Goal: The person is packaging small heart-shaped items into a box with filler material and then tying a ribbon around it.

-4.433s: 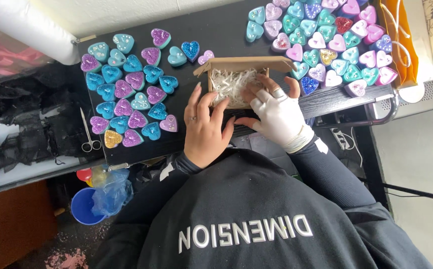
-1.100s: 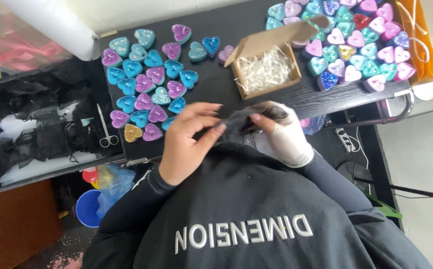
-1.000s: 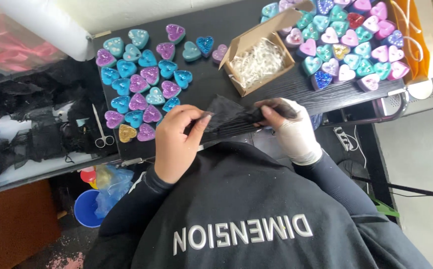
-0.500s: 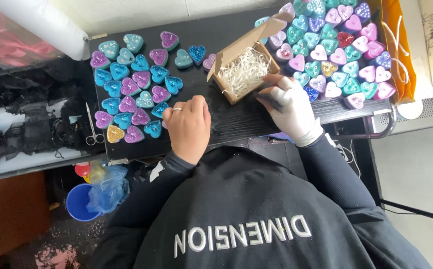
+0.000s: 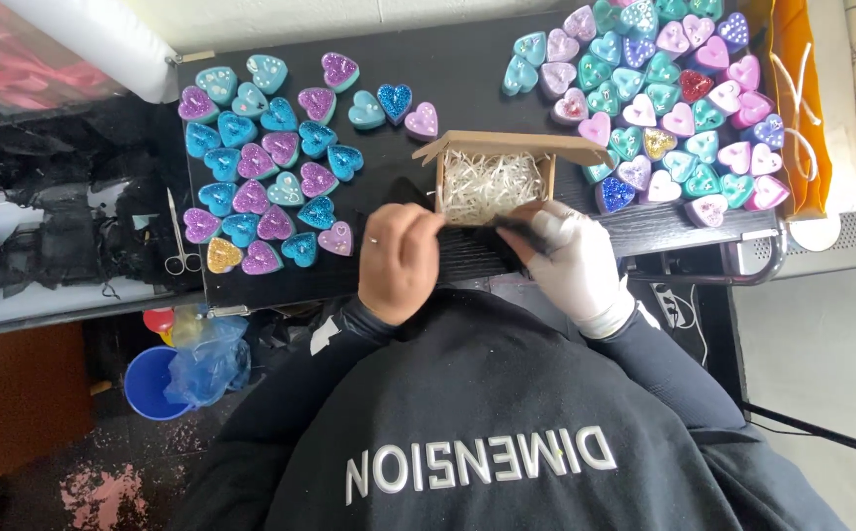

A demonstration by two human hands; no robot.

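Nearest to us: our own two hands, low over the front edge of the black table (image 5: 280, 270), working side by side so both can share one thing.
Left hand (image 5: 400, 261): bare, knuckles up, fingers curled together and pinched on the left end of a dark strip (image 5: 507, 223); we judge the curl keeps that end taut.
Right hand (image 5: 571, 261): in a white glove, fingers bent and closed around the strip's right end, thumb side turned toward the box.
Dark strip: stretched between the two sets of fingertips, touching both, just in front of the box; what it is made of we cannot tell, it blurs against the dark table.
Just beyond the fingers: a small cardboard box (image 5: 492, 177), flaps open, filled with white paper shreds (image 5: 487, 185); it sits straight ahead of both hands, likely so either can reach in without shifting.
Left of the left fingers, farther out: a cluster of teal, purple and blue glittery hearts (image 5: 266, 172), one gold among them, laid flat and close together.
Beyond the right fingers: a second cluster of pink, teal and lilac hearts (image 5: 664, 98), packed to the table's far right corner.
Far left, off the table's edge: small scissors (image 5: 180, 241) on a lower black tray, well apart from both hands.
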